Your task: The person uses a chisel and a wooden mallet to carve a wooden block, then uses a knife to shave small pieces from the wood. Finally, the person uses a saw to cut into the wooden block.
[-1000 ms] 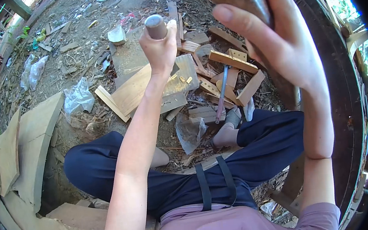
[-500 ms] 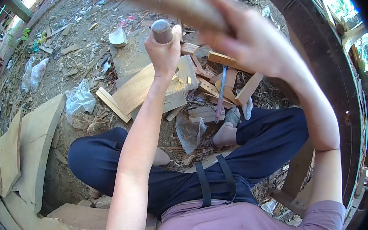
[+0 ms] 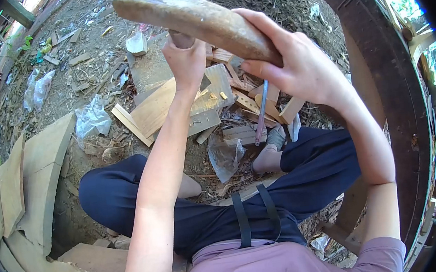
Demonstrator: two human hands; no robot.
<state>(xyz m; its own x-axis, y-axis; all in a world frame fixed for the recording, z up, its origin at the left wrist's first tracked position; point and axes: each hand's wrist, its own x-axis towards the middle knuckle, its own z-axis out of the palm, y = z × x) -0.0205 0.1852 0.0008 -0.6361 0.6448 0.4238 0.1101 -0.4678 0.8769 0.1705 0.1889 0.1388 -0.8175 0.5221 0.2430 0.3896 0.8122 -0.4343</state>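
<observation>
My right hand (image 3: 300,60) is closed round one end of a thick, worn wooden block (image 3: 196,20), which reaches leftward across the top. Under it, my left hand (image 3: 187,60) grips a short upright tool handle (image 3: 182,38); the block hides the handle's top and seems to meet it. The tool's lower end is hidden by my left hand. Below lie a pale curved board (image 3: 155,110) and a flat greyish board (image 3: 214,97) with small wood chips on it.
Wood offcuts (image 3: 291,109) and a metal rod (image 3: 262,112) lie right of the boards. A white block (image 3: 137,44) and a plastic bag (image 3: 93,116) are to the left. Large planks (image 3: 43,179) lean at far left; a dark curved beam (image 3: 384,67) runs down the right.
The wooden block has come down from its blurred, raised position and now covers the handle's top. My left hand has shifted slightly left and the handle looks tilted.
</observation>
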